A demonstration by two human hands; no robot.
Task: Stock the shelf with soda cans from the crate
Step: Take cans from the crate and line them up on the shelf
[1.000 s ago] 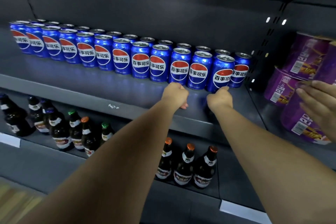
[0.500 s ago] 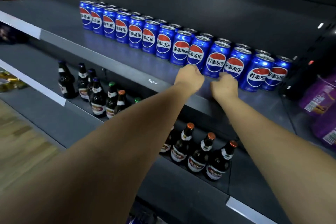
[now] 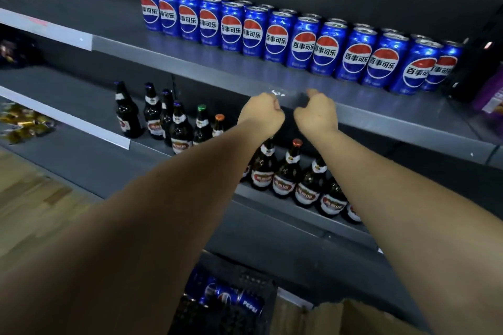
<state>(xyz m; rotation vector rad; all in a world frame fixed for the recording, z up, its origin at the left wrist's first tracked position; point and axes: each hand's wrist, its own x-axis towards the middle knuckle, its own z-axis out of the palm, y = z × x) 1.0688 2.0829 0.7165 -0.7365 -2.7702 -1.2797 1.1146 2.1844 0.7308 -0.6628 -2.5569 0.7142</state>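
A dark grey metal shelf (image 3: pixel 190 56) runs across the view, sloping down to the right. On it stand the soda cans (image 3: pixel 302 43), upright and touching side by side in a long front row, with the silver tops of a second row showing just behind. Each can is glossy blue with a red, white and blue globe and white Chinese lettering facing out. On the shelf below stand two groups of brown beer bottles (image 3: pixel 283 171). At the bottom edge a black plastic crate (image 3: pixel 253 279) sits on the floor, with one blue can (image 3: pixel 231 298) lying on its side inside it. Both arms reach forward. The left hand (image 3: pixel 262 115) and right hand (image 3: pixel 317 114) hang close together just in front of the shelf's front lip, each with fingers curled into the palm, gripping nothing visible.
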